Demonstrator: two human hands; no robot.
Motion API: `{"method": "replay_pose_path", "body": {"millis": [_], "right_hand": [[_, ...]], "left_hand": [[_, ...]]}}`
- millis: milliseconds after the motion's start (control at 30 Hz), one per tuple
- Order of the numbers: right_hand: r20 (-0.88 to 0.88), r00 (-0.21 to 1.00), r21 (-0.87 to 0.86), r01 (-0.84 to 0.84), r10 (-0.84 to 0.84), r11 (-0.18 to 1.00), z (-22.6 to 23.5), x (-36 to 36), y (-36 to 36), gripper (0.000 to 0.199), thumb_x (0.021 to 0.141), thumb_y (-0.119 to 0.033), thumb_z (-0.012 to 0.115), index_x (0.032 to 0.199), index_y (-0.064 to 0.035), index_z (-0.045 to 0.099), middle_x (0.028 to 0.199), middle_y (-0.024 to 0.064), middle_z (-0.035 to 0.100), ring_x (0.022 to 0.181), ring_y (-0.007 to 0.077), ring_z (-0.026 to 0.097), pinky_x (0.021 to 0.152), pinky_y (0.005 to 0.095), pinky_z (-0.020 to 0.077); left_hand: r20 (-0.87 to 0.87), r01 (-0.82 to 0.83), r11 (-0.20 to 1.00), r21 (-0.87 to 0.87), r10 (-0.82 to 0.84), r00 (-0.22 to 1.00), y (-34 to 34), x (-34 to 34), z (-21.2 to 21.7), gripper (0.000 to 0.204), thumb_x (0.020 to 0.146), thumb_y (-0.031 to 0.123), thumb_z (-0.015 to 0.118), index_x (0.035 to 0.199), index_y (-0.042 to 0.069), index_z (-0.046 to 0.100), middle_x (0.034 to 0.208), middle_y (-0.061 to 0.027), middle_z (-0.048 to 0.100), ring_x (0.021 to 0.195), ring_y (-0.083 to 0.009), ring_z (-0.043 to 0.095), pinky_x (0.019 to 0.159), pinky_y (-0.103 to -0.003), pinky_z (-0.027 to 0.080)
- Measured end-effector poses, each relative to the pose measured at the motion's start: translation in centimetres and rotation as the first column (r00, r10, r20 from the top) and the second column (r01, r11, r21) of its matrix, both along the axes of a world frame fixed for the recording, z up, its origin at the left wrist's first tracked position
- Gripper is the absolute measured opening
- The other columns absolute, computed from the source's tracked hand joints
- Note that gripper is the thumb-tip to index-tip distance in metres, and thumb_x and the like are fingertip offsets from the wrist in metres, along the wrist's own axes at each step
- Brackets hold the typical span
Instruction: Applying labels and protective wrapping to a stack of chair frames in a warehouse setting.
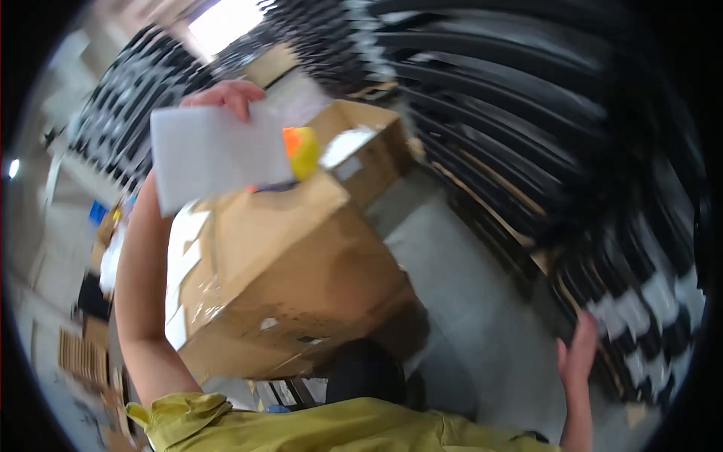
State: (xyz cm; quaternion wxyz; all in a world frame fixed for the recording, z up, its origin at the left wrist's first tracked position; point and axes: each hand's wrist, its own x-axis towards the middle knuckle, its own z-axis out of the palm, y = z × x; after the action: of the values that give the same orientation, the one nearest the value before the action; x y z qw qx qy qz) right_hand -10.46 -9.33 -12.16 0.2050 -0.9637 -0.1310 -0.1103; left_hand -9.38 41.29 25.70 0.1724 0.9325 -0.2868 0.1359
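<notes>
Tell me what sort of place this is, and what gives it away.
Likely a warehouse or factory storage area: tall stacks of long black pieces on the right, a big brown cardboard box in front, and a smaller open box beyond it.

No text, label, number or sign can be read anywhere here.

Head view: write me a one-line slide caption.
Left hand holding a white sheet by a big cardboard box, right hand open and empty off to the right.
</notes>
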Motion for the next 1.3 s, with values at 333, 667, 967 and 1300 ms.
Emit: {"method": "replay_pose_path", "body": {"millis": [333, 667, 967, 1300], "right_hand": [[0.199, 0.906, 0.627, -0.411, 0.374, 0.662, 9.8, -3.1, -3.9, 0.063, 0.062, -0.018, 0.071, 0.117, -0.0049, 0.043, 0.116, 0.0154, 0.044, 0.117, 0.0279, 0.034, 0.091, 0.0361, 0.0337], [-0.262, 0.964, 0.955, 0.265, -0.039, 0.131, -4.4, -14.5, -11.5, 0.022, 0.07, -0.002, 0.062, 0.089, -0.0039, 0.051, 0.098, 0.0123, 0.053, 0.096, 0.0168, 0.05, 0.076, 0.029, 0.0428], [-0.539, 0.823, 0.838, 0.504, -0.179, -0.208, -13.6, -8.0, -18.2, 0.015, 0.077, -0.006, 0.054, 0.091, 0.0004, 0.054, 0.079, 0.0014, 0.057, 0.071, 0.0075, 0.051, 0.066, 0.0222, 0.0411], [-0.492, 0.828, 0.851, 0.392, -0.269, -0.349, -13.4, -3.9, -16.0, 0.019, 0.072, -0.007, 0.06, 0.088, 0.0022, 0.055, 0.078, 0.0028, 0.057, 0.067, 0.0092, 0.049, 0.06, 0.023, 0.0388]], "left_hand": [[-0.76, 0.306, 0.721, -0.622, -0.65, -0.016, -36.9, 6.4, -27.0, 0.011, 0.072, 0.012, 0.057, 0.074, 0.003, 0.062, 0.087, -0.0058, 0.055, 0.08, -0.0126, 0.051, 0.069, -0.024, 0.041], [-0.905, 0.396, 0.819, -0.415, -0.416, -0.089, -50.9, -1.0, -38.9, 0.01, 0.069, 0.008, 0.06, 0.077, 0.002, 0.059, 0.071, -0.0049, 0.057, 0.067, -0.0146, 0.054, 0.061, -0.027, 0.044], [0.009, 0.54, 0.831, 0.136, -0.546, 0.838, -55.0, 3.8, -41.6, 0.022, 0.08, 0.014, 0.05, 0.099, 0.002, 0.052, 0.084, -0.0166, 0.056, 0.079, -0.0314, 0.054, 0.067, -0.039, 0.043], [-0.302, 0.197, 0.95, 0.243, -0.119, 0.946, -57.1, 5.3, -43.6, 0.052, 0.084, 0.047, 0.022, 0.117, 0.013, 0.044, 0.12, -0.0106, 0.043, 0.112, -0.0291, 0.037, 0.091, -0.039, 0.03]]}}
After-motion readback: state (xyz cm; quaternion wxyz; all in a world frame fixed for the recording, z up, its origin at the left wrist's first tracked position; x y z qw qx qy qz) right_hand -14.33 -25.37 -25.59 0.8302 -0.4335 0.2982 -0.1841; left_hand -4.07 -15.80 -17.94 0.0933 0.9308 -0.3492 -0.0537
